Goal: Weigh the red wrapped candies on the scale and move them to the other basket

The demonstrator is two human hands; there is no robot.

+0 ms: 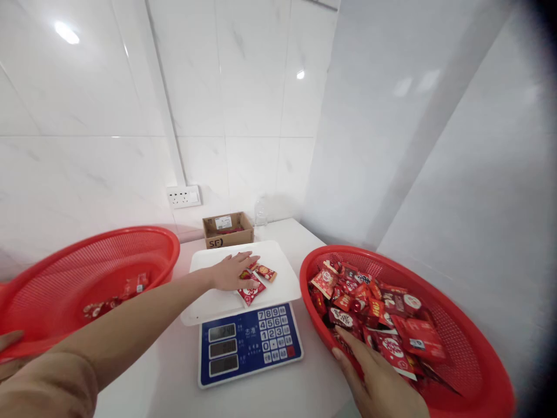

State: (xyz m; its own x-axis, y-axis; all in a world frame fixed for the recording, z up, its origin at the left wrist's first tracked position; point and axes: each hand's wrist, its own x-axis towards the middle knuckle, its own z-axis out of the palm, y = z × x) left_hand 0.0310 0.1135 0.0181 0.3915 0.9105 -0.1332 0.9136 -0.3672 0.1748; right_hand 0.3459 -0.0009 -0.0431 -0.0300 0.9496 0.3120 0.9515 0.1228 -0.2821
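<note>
Red sweet packets (255,283) lie on a white scale tray (278,290); the left hand (232,271) rests flat and unclenched on them. The right hand (383,380), apparently empty, touches the full red basket (470,360). A careless sweep could knock packets off.

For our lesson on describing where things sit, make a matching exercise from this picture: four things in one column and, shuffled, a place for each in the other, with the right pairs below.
Things
1. cardboard box
2. left hand
3. right hand
4. wall socket

Places
A. at the rim of the full red basket
B. on the white tiles, above the table
C. on packets lying on the scale's white tray
D. behind the scale, against the wall

Pairs: 1-D, 2-C, 3-A, 4-B
</note>
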